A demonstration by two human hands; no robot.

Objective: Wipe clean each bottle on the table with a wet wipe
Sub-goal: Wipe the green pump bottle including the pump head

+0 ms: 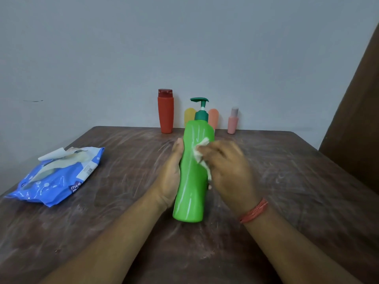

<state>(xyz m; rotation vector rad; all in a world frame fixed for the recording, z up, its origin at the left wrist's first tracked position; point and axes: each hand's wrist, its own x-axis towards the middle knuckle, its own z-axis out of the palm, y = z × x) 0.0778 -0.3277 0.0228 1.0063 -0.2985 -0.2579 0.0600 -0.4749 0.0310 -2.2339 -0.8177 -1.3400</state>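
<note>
Step in hand: wiping the green pump bottle (192,171), which is lifted above the surface (287,181) at its middle, tilted with the dark green pump head (200,100) pointing away from the person. Left hand (171,177) cradles the bottle's left flank, fingers curled behind the body and gripping it. Right hand (227,169) presses a crumpled white wet wipe (202,155) against the bottle's right upper side, fingers closed around the wipe; the hand is blurred. Behind the green bottle, along the wall: a red bottle (165,111) to its left, a yellow bottle (189,116) and an orange bottle (213,117) partly hidden by it, and a pink bottle (233,120) to its right. Well to the left of the green bottle lies the blue wipe packet (55,177), flap open. Judgement: only one side appears covered; the next move likely calls for turning the bottle in the left hand to reach the far face, base and pump, then setting it down and taking one from the row.
</note>
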